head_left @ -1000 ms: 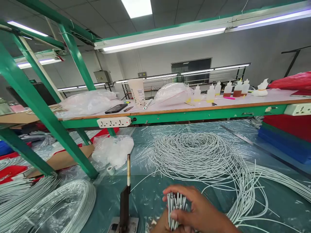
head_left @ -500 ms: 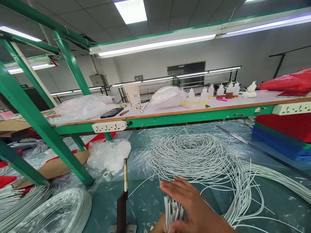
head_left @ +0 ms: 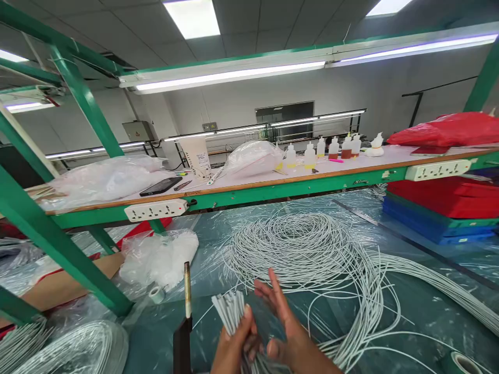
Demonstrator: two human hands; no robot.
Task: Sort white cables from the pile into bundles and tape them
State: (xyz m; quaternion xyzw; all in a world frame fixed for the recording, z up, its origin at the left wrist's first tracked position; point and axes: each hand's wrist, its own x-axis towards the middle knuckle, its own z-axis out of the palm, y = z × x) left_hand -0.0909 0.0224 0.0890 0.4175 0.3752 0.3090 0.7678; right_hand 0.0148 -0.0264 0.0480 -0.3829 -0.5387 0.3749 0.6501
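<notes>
Wire bundle (head_left: 230, 309) now in left hand (head_left: 234, 348)

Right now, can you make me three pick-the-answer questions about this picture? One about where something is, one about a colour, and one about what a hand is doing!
1. Where is the phone?
A. on the shelf, beside the clear bags
B. on the wire coil
C. in the right hand

2. What colour is the frame?
A. yellow
B. green
C. black

3. What is the left hand doing?
A. lying flat on the table
B. gripping a bundle of wire ends
C. holding a bottle

Answers:
1. A: the dark phone lies on the shelf next to the plastic bags.
2. B: every post and rail of the frame is green.
3. B: its fingers close around the bundle, while the right hand is spread open beside it, with the wire coil behind.
</notes>
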